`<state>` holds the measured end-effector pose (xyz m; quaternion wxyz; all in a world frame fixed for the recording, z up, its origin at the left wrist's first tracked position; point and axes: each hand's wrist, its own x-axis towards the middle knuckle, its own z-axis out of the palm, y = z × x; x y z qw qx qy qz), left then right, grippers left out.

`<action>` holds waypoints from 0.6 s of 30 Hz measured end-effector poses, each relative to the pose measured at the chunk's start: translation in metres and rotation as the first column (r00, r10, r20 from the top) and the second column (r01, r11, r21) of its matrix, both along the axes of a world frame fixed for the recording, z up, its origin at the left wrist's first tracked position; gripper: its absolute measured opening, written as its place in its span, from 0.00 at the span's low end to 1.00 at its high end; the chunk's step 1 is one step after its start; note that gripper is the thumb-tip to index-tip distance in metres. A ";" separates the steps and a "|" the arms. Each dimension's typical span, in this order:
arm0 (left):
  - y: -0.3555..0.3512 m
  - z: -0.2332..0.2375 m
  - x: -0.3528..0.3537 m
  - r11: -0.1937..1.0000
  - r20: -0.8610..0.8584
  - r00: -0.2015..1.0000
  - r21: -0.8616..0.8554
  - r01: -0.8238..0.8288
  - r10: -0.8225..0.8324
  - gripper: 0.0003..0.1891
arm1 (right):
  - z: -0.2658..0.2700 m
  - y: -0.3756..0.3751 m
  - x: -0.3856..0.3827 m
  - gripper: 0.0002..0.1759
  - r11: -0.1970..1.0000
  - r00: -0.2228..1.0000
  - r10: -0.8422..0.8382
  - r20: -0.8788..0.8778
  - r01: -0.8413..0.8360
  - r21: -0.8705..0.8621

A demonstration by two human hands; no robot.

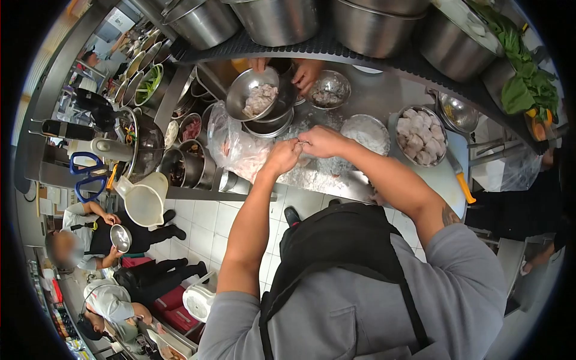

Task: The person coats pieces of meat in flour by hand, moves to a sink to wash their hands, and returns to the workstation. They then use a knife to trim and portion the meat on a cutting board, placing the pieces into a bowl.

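Observation:
My left hand (pixel 283 157) and my right hand (pixel 323 142) meet over the floury steel counter (pixel 354 187), fingertips pinched together. Between them is a small pale bit, too small to name. Just left of my left hand lies a clear plastic bag (pixel 223 139) with pinkish raw pieces by it. To the right of my right hand sits a round dish of white flour (pixel 367 133). Further right, a steel bowl (pixel 444 155) is heaped with pale, rounded, flour-dusted pieces (pixel 420 135).
Across the counter, another person's hands (pixel 307 75) are at a tilted steel bowl (pixel 239 90) of pale raw pieces. A knife with an orange handle (pixel 465 187) lies on a white board (pixel 456 198). Large pots (pixel 273 23) line the shelf above. Co-workers (pixel 111 300) stand at left.

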<state>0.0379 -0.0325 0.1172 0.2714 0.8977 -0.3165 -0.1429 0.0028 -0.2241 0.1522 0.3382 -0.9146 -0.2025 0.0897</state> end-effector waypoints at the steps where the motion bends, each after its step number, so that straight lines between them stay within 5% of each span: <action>1: 0.000 -0.003 0.001 1.000 0.004 1.000 0.014 -0.005 0.005 0.18 | -0.004 0.002 0.000 0.15 1.000 1.000 -0.010 0.027 0.011 -0.020; 13: -0.001 -0.057 -0.017 0.963 0.018 0.973 -0.143 -0.227 0.231 0.18 | -0.040 -0.001 -0.006 0.11 0.974 0.975 -0.165 0.151 0.185 -0.129; 15: 0.019 -0.086 -0.010 0.890 -0.112 0.921 -0.239 -0.389 0.372 0.17 | -0.034 -0.015 -0.003 0.11 0.952 0.968 -0.237 0.080 0.248 -0.180; 18: 0.036 -0.057 -0.019 0.743 -0.401 0.802 -0.337 -0.578 0.442 0.17 | -0.030 -0.037 0.004 0.12 0.965 0.966 -0.259 0.021 0.259 -0.035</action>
